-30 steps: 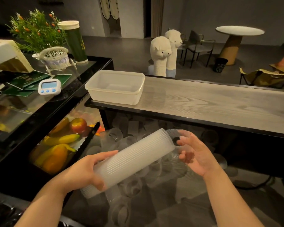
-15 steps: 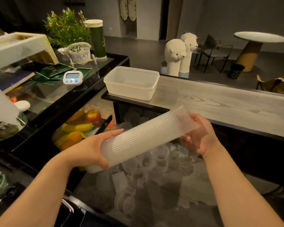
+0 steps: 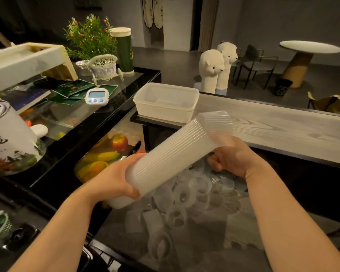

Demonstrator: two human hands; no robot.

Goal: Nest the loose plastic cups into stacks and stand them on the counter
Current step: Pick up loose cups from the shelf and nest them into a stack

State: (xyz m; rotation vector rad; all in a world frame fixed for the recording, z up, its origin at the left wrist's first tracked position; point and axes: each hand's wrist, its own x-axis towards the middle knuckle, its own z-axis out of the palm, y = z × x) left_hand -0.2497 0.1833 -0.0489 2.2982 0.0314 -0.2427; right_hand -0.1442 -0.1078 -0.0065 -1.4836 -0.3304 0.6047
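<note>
A long stack of nested translucent ribbed cups point(image 3: 171, 154) is tilted, its open end pointing up and to the right. My left hand point(image 3: 116, 181) grips the stack's lower closed end. My right hand point(image 3: 234, 158) is curled around the upper end from below. The topmost cup point(image 3: 217, 122) is blurred and sits slightly askew on the stack. Several loose cups point(image 3: 185, 195) lie on their sides on the dark lower surface beneath my hands. The pale wooden counter point(image 3: 287, 132) runs along the right, just beyond the stack's top.
A white plastic tub point(image 3: 165, 104) stands at the counter's left end. Fruit point(image 3: 106, 154) lies in a glass case at left. On its dark top are a timer point(image 3: 96, 96), a printed tin point(image 3: 10, 140) and a plant point(image 3: 90, 36). Two plush alpacas point(image 3: 214, 69) stand behind.
The stack has risen and tilted more steeply toward the counter. My right hand went from open beside the stack's top end to gripping it from below. My view shifted left.
</note>
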